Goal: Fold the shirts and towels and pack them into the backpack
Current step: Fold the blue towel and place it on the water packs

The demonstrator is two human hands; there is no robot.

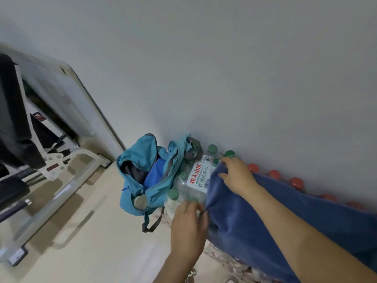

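home room, exercise machine [40,160], bottled water packs [195,178], plain wall [224,68]

Dim, flat indoor light, cool cast. Soft shadows beneath exercise machine [59,160] on floor [91,252]. Frame strongly tilted; wide-angle stretch at edges. Motion blur at left; overall focus soft.

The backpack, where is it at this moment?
In the head view, the teal backpack lies open on the floor near the centre, just left of the green-capped water bottles, by the wall.
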